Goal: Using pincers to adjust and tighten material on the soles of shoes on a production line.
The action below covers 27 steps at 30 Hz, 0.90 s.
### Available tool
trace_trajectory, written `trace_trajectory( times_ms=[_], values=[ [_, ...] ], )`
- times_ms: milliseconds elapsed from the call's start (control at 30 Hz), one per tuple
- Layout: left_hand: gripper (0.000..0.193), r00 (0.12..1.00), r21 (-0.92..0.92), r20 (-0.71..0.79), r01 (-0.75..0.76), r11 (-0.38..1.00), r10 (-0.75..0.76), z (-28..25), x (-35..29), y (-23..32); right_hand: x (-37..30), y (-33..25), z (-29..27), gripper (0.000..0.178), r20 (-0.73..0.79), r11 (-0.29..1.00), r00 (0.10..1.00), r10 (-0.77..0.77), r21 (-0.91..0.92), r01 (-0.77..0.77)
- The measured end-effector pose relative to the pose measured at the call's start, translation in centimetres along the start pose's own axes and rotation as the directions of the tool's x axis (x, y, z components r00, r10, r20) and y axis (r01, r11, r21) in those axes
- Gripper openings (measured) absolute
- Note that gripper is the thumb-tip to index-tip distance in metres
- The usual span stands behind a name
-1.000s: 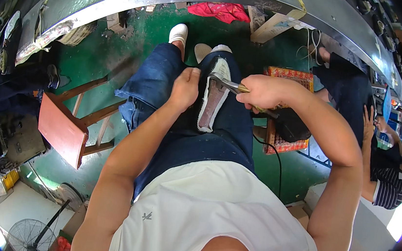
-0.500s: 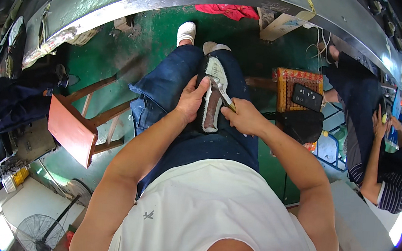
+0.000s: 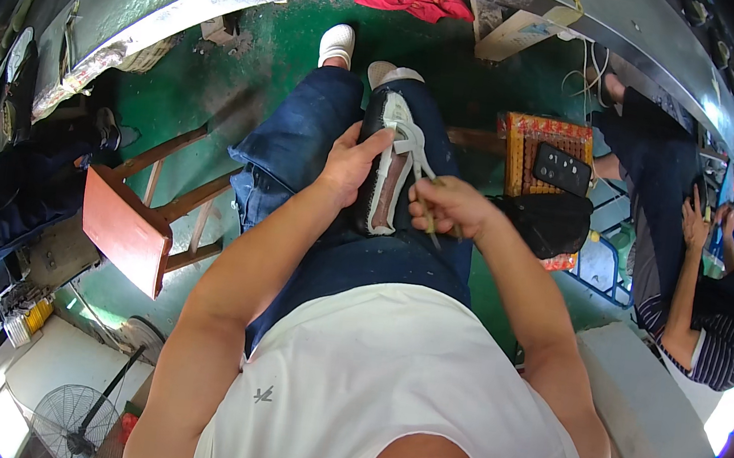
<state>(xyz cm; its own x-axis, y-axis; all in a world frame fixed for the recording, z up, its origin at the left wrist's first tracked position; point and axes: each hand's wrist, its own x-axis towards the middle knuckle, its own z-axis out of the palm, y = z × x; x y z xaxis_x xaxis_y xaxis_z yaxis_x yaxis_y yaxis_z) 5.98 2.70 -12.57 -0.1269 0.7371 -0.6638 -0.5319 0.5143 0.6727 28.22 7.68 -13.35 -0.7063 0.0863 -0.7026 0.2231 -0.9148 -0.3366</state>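
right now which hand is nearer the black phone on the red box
Right. The right hand holds a thin tool just left of the black phone; the left hand grips the shoe, farther away.

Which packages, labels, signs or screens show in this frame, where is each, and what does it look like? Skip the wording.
Red and yellow box: on the floor right of the person's knee, rectangular, printed pattern.
Dark phone: lying on that box, slim rectangle, black.
Cardboard box: top centre by the curved metal edge, tan, tilted.
Blue crate: right of the box, open plastic lattice.
No signs or lit screens visible.
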Motion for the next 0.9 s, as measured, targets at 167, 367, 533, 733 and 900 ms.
trace_trajectory(
  times_ms=[167, 367, 533, 733, 900],
  values=[
    [0.053, 0.993, 0.240, -0.115, -0.007, 0.971, 0.036, 0.7, 1.2, -0.1, -3.7, -6.4, -1.2, 0.042, -0.032, 0.847, 0.998, 0.053, -0.528, -0.062],
    [0.055, 0.989, 0.347, -0.145, 0.042, 0.937, 0.009, 1.1, 1.1, 0.4, -1.6, -8.0, 2.1, 0.047, -0.038, 0.485, 0.847, -0.530, -0.833, 0.266],
    [0.068, 0.991, 0.394, -0.129, 0.084, 0.915, -0.035, 1.1, 0.3, 1.5, -0.9, -9.3, 3.7, 0.054, -0.005, 0.214, 0.887, -0.463, -0.971, 0.106],
    [0.068, 0.983, 0.264, 0.007, 0.174, 0.949, -0.182, -1.0, 2.2, 1.1, -1.4, -7.8, 1.3, 0.046, -0.135, 0.330, 0.921, -0.366, -0.944, -0.007],
    [0.062, 0.957, 0.249, 0.072, 0.256, 0.934, -0.282, -0.9, 1.7, 2.2, -5.8, -6.9, 2.5, 0.034, -0.090, 0.214, 0.972, -0.216, -0.976, -0.043]
  ],
)
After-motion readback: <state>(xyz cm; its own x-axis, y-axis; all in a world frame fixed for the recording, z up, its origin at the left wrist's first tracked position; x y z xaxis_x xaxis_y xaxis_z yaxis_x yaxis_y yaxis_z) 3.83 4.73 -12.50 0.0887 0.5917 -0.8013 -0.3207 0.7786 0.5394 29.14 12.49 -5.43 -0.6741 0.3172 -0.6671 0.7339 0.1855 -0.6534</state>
